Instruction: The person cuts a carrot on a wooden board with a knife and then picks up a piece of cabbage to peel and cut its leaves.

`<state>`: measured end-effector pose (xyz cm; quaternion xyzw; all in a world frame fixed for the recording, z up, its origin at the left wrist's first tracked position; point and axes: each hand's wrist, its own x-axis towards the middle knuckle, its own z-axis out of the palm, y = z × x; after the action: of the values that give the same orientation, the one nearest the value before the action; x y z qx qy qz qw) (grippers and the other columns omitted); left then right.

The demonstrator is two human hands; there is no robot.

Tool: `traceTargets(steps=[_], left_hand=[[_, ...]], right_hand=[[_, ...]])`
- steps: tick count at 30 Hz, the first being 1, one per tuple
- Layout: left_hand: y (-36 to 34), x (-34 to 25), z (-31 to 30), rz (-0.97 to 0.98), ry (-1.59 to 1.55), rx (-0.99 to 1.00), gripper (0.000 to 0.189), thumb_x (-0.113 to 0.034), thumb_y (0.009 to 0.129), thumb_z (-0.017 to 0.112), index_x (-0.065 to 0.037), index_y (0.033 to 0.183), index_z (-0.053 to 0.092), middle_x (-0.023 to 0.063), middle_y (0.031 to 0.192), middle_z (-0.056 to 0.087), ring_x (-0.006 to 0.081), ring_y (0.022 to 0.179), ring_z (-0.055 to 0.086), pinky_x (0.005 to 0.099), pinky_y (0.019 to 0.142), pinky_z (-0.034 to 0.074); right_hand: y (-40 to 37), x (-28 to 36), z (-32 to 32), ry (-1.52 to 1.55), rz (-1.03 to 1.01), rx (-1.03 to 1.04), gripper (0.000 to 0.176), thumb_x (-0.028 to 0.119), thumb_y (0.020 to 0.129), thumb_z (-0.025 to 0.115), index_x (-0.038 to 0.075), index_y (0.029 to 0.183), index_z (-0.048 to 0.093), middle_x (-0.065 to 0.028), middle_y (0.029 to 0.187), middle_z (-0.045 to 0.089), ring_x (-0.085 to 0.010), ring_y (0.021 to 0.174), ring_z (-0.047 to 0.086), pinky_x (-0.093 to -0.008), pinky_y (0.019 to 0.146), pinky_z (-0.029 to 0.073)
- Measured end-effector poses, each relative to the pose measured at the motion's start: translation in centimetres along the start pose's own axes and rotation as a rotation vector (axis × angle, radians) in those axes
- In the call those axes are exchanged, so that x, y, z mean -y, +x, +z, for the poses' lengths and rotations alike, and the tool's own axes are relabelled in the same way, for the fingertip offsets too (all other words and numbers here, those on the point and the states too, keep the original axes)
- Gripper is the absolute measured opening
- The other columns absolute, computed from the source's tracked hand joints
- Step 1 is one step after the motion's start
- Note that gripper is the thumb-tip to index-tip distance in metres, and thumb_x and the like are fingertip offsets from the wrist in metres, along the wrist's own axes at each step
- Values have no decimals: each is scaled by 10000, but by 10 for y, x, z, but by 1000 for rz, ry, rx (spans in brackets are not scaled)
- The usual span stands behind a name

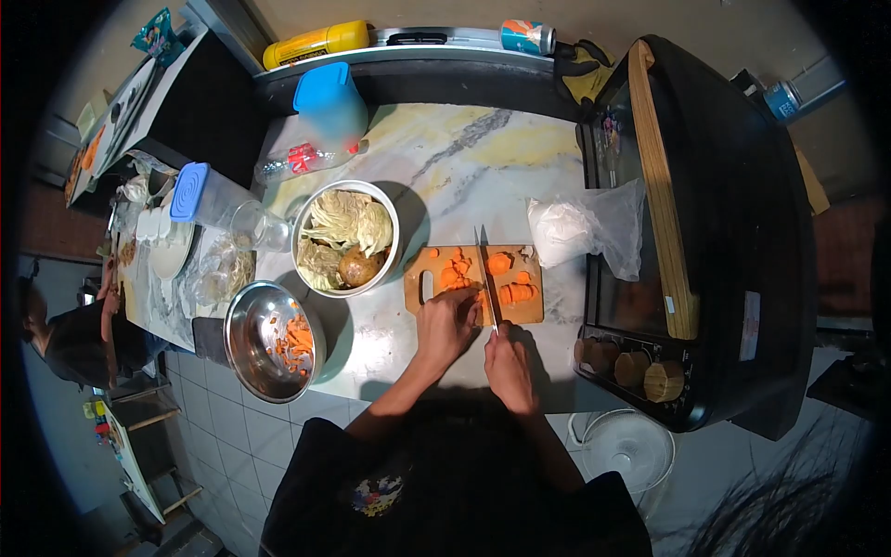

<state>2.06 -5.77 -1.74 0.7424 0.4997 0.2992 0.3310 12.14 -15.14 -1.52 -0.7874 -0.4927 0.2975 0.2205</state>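
Observation:
My right hand (507,368) is wrapped round the handle of a knife (489,274), whose blade points away from me across a wooden cutting board (415,299). My left hand (445,327) is curled on the board just left of the blade. Its fingers press on a piece of carrot (481,299), mostly covered by them. Chopped carrot pieces (455,269) lie beyond that hand. To the right of the knife are carrot slices (518,293) and a thicker carrot chunk (499,263).
A steel bowl (243,343) with carrot bits stands left, near the table edge. Behind it, a white tub (394,243) holds cabbage and a brown round vegetable. A plastic bag of white powder (561,232) and a black oven (733,232) are right. Another person (83,334) stands far left.

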Motion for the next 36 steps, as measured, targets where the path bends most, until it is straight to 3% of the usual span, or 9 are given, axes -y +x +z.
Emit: traceTargets(steps=[4, 6, 10, 12, 14, 16, 18, 36], left_hand=[[-1, -2, -1, -22, -3, 8, 194, -74, 760, 690, -12, 943, 694, 186, 773, 665, 345, 684, 652, 393, 626, 517], [-2, -1, -1, -70, 33, 50, 215, -47, 758, 698, -26, 972, 691, 146, 863, 698, 318, 788, 675, 374, 695, 528], [-1, -3, -1, -94, 50, 77, 215, -50, 761, 698, -26, 974, 692, 140, 866, 701, 309, 793, 676, 369, 702, 529], [-2, -1, 1, -23, 8, 3, 182, -75, 761, 688, -18, 934, 690, 164, 796, 678, 336, 716, 648, 389, 647, 513], [-2, -1, 1, -24, 5, -2, 180, -76, 762, 687, -18, 932, 689, 162, 803, 680, 336, 727, 649, 389, 651, 515], [-2, -2, 1, -24, 4, -6, 178, -78, 764, 686, -18, 931, 689, 160, 810, 682, 336, 738, 650, 389, 655, 516], [-1, -5, -1, -51, 48, 38, 216, -59, 761, 704, -15, 972, 693, 153, 872, 698, 322, 801, 672, 375, 709, 527], [0, 0, 3, -17, 59, 7, 217, -90, 751, 701, -34, 961, 696, 154, 836, 686, 324, 757, 659, 381, 673, 524]], right_hand=[[0, 2, -2, -7, -17, 2, 269, 170, 962, 441, -62, 1093, 484, -307, 655, 559, -496, 646, 553, -577, 608, 421], [-1, 5, -3, -27, -5, 25, 253, 165, 964, 432, -50, 1091, 478, -312, 683, 573, -502, 686, 567, -575, 625, 435], [0, 2, 0, -46, 10, 85, 247, 159, 965, 425, -48, 1092, 469, -314, 703, 586, -504, 718, 583, -572, 639, 446], [0, 3, 1, -60, 9, 88, 255, 161, 965, 427, -51, 1101, 466, -312, 701, 587, -503, 719, 585, -572, 637, 445], [-1, 3, 2, -74, 10, 90, 262, 162, 965, 429, -54, 1109, 463, -311, 700, 589, -502, 719, 587, -572, 634, 445], [-3, 3, 6, -88, -40, -29, 218, 147, 946, 459, -58, 1013, 490, -281, 619, 569, -480, 625, 572, -570, 587, 437], [-2, 5, 4, -77, -34, -17, 225, 148, 944, 462, -62, 1018, 492, -280, 621, 571, -477, 625, 575, -567, 587, 440], [0, 12, 13, -113, 93, -7, 211, 176, 961, 449, -35, 966, 434, -276, 671, 597, -477, 668, 601, -557, 582, 478]])
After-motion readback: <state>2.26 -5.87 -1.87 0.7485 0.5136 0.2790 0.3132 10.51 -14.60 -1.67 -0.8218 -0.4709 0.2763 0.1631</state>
